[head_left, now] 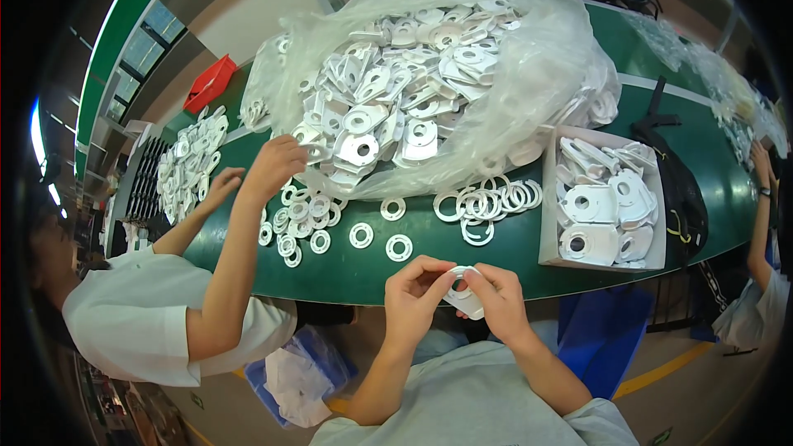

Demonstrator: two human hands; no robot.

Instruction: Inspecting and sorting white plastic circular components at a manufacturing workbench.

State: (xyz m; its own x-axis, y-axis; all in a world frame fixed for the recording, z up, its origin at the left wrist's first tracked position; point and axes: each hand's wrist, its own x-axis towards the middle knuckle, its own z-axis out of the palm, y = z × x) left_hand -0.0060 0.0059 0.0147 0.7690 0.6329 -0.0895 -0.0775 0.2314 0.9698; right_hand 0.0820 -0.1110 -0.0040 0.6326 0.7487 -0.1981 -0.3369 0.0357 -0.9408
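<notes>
My left hand and my right hand are together just below the near edge of the green table. Between their fingers they grip one white flat plastic piece with a round hole. Loose white rings lie on the table just beyond my hands. More thin white rings are piled a little farther on. A big clear plastic bag full of white plastic pieces fills the middle of the table.
A cardboard box of white pieces sits at the right. A co-worker in a white shirt on the left reaches a hand into the bag's edge. Another person's arm is at far right. Blue bins stand under the table.
</notes>
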